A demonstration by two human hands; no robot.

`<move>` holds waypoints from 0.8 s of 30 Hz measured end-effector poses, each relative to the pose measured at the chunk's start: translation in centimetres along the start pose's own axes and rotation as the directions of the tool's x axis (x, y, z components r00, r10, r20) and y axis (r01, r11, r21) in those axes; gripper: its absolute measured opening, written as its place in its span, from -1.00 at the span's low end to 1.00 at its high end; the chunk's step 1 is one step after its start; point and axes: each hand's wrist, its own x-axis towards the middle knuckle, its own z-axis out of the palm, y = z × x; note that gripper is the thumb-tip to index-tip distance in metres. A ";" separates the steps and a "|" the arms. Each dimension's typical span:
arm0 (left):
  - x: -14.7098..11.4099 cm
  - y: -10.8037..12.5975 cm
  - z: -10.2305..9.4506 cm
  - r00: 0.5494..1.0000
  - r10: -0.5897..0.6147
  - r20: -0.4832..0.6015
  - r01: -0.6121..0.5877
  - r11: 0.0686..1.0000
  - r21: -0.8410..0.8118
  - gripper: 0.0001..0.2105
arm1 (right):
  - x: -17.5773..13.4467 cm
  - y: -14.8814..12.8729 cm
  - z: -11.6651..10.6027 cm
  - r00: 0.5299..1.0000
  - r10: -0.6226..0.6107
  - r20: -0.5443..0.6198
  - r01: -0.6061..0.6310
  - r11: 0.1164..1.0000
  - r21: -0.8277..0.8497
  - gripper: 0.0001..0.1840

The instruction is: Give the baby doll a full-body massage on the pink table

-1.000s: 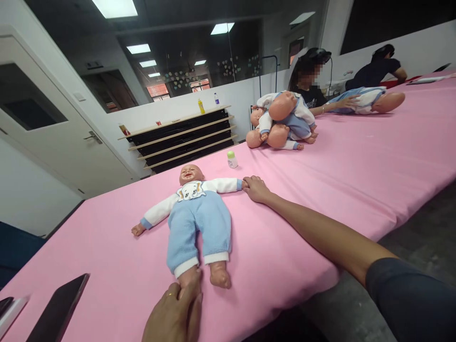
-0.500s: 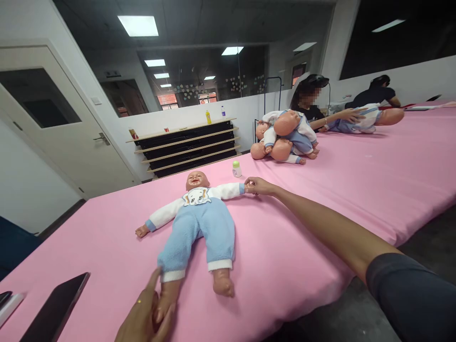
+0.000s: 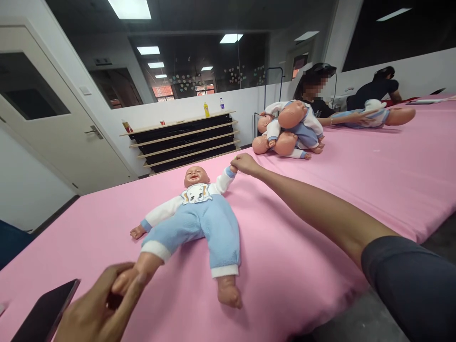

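Note:
A baby doll [image 3: 199, 216] in white and light blue clothes, with an elephant face on its chest, lies on its back on the pink-covered table [image 3: 171, 308]. My left hand [image 3: 101, 304] is closed around the doll's foot at the lower left, its leg swung out to the side. My right hand [image 3: 245, 164] grips the doll's hand at the end of its bent, raised arm. The doll's other arm lies outstretched on the cover, and its other leg points toward me. The small green-capped bottle is hidden from sight, probably behind my right hand.
Several dolls [image 3: 290, 128] are piled at the back of the table. Beyond them a person [image 3: 317, 90] handles another doll [image 3: 399, 116]; a second person [image 3: 374, 88] sits farther right. A dark tablet-like slab [image 3: 46, 308] lies at the left. A shelf [image 3: 185, 137] stands behind.
My left hand has closed on the doll's foot and swung that leg outward to the left. My right hand has raised the doll's hand and moved it up and left, bending the arm.

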 end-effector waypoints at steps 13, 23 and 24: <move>15.2 10.4 7.1 0.918 0.352 0.183 -0.283 0.904 -0.319 -0.74 | -0.1 -10.8 9.6 0.771 0.036 0.636 0.267 0.888 -0.373 -0.84; 9.4 8.2 1.4 0.972 0.192 0.133 -0.163 0.965 -0.204 -0.57 | 0.6 -9.1 4.2 0.855 0.009 0.519 0.245 0.874 -0.419 -0.89; 8.0 7.3 0.4 0.979 0.171 0.113 -0.153 0.976 -0.158 -0.56 | 0.9 -8.2 3.0 0.885 0.021 0.466 0.189 0.897 -0.399 -0.88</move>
